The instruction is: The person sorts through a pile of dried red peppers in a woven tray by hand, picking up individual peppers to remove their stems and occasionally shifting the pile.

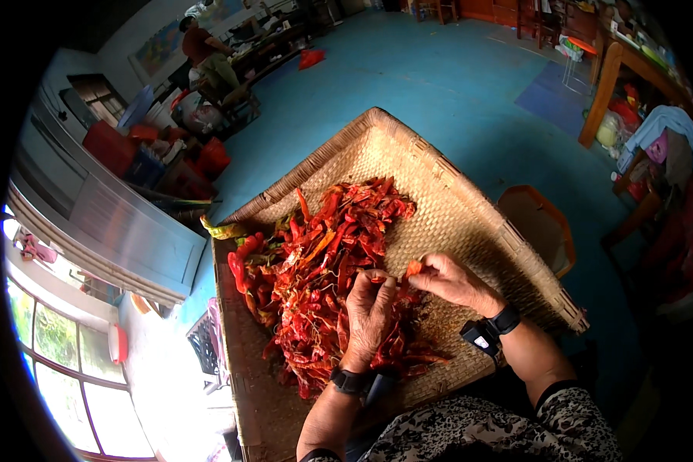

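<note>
Red chillies [316,281], heaped (loosely), under left hand [369,314]

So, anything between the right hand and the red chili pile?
Partly: the left hand is over the red chili pile, just left of the right hand. Farther up the woven tray, nothing visible blocks it.

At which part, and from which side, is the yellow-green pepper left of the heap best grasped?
Probably pinch the yellow-green pepper across its narrow middle, from above: its upper side looks uncovered, and its outer end reaches the basket's rim.
</note>
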A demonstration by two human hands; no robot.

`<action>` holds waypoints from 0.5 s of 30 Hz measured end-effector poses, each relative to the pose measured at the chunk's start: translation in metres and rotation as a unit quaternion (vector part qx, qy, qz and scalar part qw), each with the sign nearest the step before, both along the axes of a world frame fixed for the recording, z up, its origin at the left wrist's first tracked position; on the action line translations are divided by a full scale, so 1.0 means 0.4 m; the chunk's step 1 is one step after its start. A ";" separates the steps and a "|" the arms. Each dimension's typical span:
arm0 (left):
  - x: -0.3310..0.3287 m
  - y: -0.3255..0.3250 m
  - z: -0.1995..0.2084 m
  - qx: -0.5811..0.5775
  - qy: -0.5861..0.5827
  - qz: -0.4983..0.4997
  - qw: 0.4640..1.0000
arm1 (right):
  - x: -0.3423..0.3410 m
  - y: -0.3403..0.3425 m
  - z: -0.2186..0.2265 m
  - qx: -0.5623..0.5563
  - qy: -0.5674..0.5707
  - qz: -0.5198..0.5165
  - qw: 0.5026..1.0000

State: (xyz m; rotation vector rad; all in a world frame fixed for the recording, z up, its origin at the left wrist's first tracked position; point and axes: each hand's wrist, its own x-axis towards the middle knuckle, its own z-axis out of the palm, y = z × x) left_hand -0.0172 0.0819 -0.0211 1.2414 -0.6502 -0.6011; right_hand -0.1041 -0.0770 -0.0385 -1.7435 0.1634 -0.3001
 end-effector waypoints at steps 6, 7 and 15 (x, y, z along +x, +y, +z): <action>0.014 0.010 -0.027 0.257 -0.380 -0.031 0.888 | -0.017 -0.020 0.028 0.226 -0.048 -0.049 0.972; 0.009 0.011 -0.028 0.256 -0.381 -0.028 0.888 | -0.015 -0.022 0.026 0.244 -0.055 -0.063 0.966; 0.058 0.002 -0.019 0.254 -0.608 0.041 0.751 | -0.044 -0.097 0.038 0.314 -0.170 -0.137 0.924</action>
